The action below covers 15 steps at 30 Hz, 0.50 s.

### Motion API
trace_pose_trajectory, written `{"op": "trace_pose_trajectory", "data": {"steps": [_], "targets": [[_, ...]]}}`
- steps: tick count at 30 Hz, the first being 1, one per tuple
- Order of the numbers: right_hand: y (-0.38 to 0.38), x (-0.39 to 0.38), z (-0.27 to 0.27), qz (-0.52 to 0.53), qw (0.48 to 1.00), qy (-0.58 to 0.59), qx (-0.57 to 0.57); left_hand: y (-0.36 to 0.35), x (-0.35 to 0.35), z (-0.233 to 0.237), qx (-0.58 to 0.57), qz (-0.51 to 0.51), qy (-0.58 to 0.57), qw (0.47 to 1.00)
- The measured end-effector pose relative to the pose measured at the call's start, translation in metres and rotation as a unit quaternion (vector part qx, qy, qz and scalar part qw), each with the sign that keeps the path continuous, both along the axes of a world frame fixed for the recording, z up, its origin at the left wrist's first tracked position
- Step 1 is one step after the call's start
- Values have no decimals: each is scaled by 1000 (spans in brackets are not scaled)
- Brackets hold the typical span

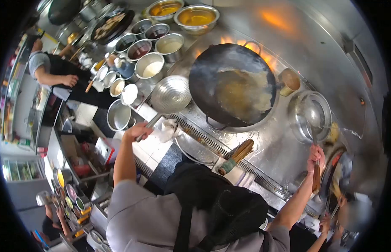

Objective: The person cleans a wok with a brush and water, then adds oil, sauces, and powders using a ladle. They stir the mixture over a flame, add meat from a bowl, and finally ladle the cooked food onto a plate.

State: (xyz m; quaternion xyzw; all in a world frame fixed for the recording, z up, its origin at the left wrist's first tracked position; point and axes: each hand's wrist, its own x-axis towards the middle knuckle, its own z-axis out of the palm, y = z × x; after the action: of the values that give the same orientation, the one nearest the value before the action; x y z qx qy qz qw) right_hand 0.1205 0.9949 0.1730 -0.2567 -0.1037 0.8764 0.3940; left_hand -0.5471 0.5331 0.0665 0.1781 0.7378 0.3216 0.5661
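Stainless steel wok range (262,138) fills most of my head-cam feed, so that's the only view I've got to go on. It's a busy commercial kitchen with flames licking up at the back edge of the range.

Left hand (139,132) sits at the front-left edge of the range. Its fingers are curled tight together around the metal handle of a round perforated steel strainer (170,94). The strainer's bowl sits just left of the big black round wok (231,84), close to its rim, though I can't tell if they touch. The wok sits mid-range with yellowish liquid pooled in it.

Right hand (316,154) is over at the right edge of the range, fingers wrapped shut around a long steel ladle (316,176), right where the wooden grip starts. The scoop end is down inside a shiny round steel pot (297,122) to the right of the wok.

Other stuff: a bundled bamboo wok brush (237,155) lies at the front edge, between the two hands. A cluster of round steel seasoning tubs (150,65) runs along the left edge, and two steel bowls of orange liquid (196,17) sit at the back-left corner. A co-worker in a grey shirt and dark apron (57,71) stands well off to the left, and someone else's hand (325,220) shows at the bottom right.
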Motion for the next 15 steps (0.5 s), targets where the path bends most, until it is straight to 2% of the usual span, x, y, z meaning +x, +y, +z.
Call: {"op": "trace_pose_trajectory", "data": {"steps": [2, 3, 5, 6, 8, 11, 12, 13, 15], "targets": [[-28, -31, 39, 7, 1000, -26, -14, -10, 12, 46, -13, -75, 98, 992], [-39, -43, 52, -9, 999, -30, -10, -25, 18, 60, -10, -57, 94, 994], [-56, -66, 69, 48, 998, 25, -34, -44, 38, 99, -3, 0, 86, 996], [-65, -78, 73, 35, 999, 23, -34, -45, 50, 123, -3, 42, 81, 996], [-77, -103, 80, 67, 997, 29, -8, -33, 64, 155, 12, 30, 112, 993], [-82, -144, 77, 113, 994, 10, -10, 9, 75, 160, 71, -6, 170, 983], [-83, -158, 71, 120, 993, -4, 11, 38, 74, 167, 23, -76, 225, 971], [-85, -173, 64, 125, 991, -17, 31, 61, 75, 162, 74, -77, 201, 974], [-89, -211, 60, 150, 966, -140, 158, 113, 85, 136, 122, 3, 117, 986]]}}
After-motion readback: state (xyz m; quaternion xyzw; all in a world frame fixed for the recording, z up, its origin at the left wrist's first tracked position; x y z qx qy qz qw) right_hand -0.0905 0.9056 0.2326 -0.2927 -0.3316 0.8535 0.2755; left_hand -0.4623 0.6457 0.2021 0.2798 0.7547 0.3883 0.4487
